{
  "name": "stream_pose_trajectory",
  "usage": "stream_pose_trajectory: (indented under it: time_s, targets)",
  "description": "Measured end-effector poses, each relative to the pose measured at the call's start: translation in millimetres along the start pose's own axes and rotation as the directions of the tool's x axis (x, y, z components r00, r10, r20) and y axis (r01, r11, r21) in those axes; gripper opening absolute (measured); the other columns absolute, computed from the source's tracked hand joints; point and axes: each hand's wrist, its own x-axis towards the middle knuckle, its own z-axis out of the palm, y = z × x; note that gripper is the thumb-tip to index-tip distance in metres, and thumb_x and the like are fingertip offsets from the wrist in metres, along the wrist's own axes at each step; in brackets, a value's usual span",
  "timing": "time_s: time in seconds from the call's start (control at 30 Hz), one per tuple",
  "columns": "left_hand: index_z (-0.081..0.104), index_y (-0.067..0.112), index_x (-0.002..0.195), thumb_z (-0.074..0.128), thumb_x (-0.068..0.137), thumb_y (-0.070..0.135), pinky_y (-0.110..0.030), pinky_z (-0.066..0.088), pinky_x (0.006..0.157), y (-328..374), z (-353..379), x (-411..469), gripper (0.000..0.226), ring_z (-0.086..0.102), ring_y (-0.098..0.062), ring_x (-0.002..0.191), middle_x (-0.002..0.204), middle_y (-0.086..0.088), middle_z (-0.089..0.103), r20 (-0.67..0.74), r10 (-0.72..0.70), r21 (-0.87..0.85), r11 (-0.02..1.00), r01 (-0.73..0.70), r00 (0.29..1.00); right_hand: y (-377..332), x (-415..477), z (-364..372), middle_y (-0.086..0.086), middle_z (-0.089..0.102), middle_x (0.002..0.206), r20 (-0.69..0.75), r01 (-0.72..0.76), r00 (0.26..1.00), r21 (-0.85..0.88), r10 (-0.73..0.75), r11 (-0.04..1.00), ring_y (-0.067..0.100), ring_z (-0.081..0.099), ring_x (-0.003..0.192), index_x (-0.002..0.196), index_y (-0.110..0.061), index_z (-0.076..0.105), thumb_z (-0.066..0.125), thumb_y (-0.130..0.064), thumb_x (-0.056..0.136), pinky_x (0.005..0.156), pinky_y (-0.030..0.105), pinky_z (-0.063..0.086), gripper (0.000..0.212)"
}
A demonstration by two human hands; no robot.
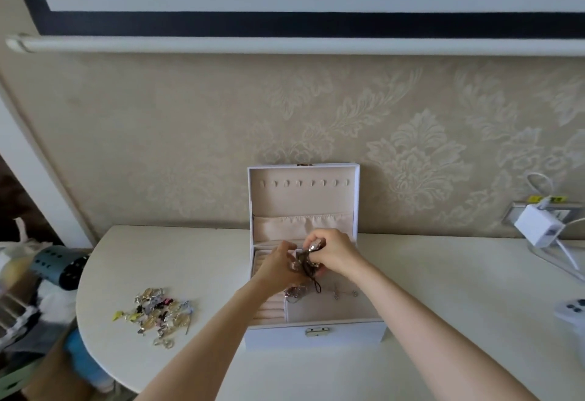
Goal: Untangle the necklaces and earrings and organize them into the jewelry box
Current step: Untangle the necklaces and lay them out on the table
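Over the open jewelry box (pixel 316 335), I have my left hand (pixel 278 266) and right hand (pixel 335 252) both pinching a dark cord tangle (pixel 308 263). It is held up between them, I judge, so the loops can be teased apart and anything freed drops straight into the tray. A few silvery pieces (pixel 296 293) lie in the front compartment. Well to the left on the table (pixel 443 305), the earring pile (pixel 158 313) sits unsorted.
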Motion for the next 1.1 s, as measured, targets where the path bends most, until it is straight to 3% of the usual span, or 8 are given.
stream_pose_trajectory:
  time_s: [0.1,0.23,0.33,0.47,0.6,0.73,0.87,1.1]
  targets:
    - [0.039,0.013,0.125,0.07,0.076,-0.005,-0.026,0.054,0.07,9.2,-8.0,-9.2,0.061,0.061,-0.015,0.084,0.1,-0.008,0.059,0.138,0.072,-0.403,0.915,-0.011,0.988,-17.1,3.6,1.2,0.008,0.065,0.096,0.086,0.102,0.992,-0.054,-0.097,0.993,0.017,0.061,0.08,0.096,-0.018,0.068,0.064,0.002,0.074,0.067,0.029,0.055,0.029]
    - [0.05,0.018,0.123,0.062,0.087,0.007,-0.027,0.047,0.07,8.2,-18.1,-15.1,0.04,0.059,-0.016,0.084,0.097,-0.006,0.064,0.189,0.104,-0.59,0.807,0.028,0.976,-27.4,0.9,-9.9,0.005,0.066,0.105,0.219,0.198,0.955,0.04,-0.202,0.979,0.017,0.062,0.083,0.123,-0.037,0.051,0.065,-0.004,0.077,0.075,0.028,0.052,0.059]
    - [0.06,0.011,0.11,0.054,0.092,0.013,-0.025,0.048,0.066,12.0,-24.9,-15.9,0.019,0.059,-0.02,0.088,0.104,-0.011,0.065,0.145,0.003,-0.687,0.72,0.099,0.989,-20.7,-0.6,-20.5,0.0,0.069,0.098,-0.024,0.214,0.977,0.177,-0.213,0.961,0.021,0.068,0.079,0.122,-0.033,0.053,0.057,-0.002,0.083,0.071,0.03,0.053,0.05]
    - [0.058,0.005,0.095,0.052,0.093,0.013,-0.025,0.045,0.057,26.9,-32.0,-19.0,0.01,0.06,-0.021,0.076,0.086,-0.013,0.063,0.066,-0.105,-0.839,0.533,0.112,0.992,19.2,1.7,-19.4,0.0,0.059,0.102,-0.292,0.017,0.948,-0.35,-0.127,0.936,0.021,0.061,0.092,0.104,-0.023,0.063,0.05,-0.004,0.085,0.07,0.029,0.047,0.03]
    - [0.058,0.008,0.085,0.048,0.094,0.014,-0.023,0.046,0.055,44.6,-34.8,-19.7,0.015,0.058,-0.019,0.075,0.081,-0.01,0.063,-0.089,-0.134,-0.941,0.336,-0.04,0.987,39.2,-19.2,-0.8,-0.005,0.057,0.093,-0.017,0.178,0.978,-0.446,-0.207,0.877,0.017,0.056,0.095,0.094,-0.025,0.065,0.06,-0.022,0.086,0.073,0.024,0.041,0.01]
    - [0.059,0.011,0.082,0.046,0.096,0.015,-0.019,0.048,0.051,52.5,-39.8,-21.6,0.019,0.055,-0.012,0.07,0.071,-0.001,0.064,-0.34,-0.231,-0.921,0.278,-0.273,0.912,31.3,-30.3,42.6,-0.004,0.038,0.146,0.305,0.557,0.831,-0.473,-0.466,0.683,0.014,0.028,0.136,0.135,-0.028,0.046,0.052,-0.04,0.09,0.112,0.033,0.019,0.047]
    - [0.057,0.009,0.084,0.048,0.096,0.015,-0.02,0.055,0.056,45.4,-46.0,-25.9,0.017,0.053,-0.014,0.083,0.087,-0.005,0.056,-0.381,-0.287,-0.92,0.211,-0.33,0.879,19.8,-29.7,83.7,-0.004,0.031,0.152,0.477,0.691,0.723,-0.481,-0.5,0.539,0.021,0.012,0.145,0.137,-0.026,0.044,0.041,-0.042,0.096,0.115,0.047,-0.003,0.044]
    - [0.056,0.007,0.082,0.047,0.096,0.011,-0.024,0.058,0.061,23.9,-55.8,-37.7,0.017,0.055,-0.016,0.084,0.087,-0.007,0.056,-0.398,-0.34,-0.917,0.185,-0.355,0.852,22.9,-24.0,101.3,-0.005,0.052,0.129,0.365,0.656,0.739,-0.578,-0.566,0.485,0.033,0.054,0.103,0.115,-0.021,0.061,0.039,-0.03,0.096,0.09,0.045,0.037,0.03]
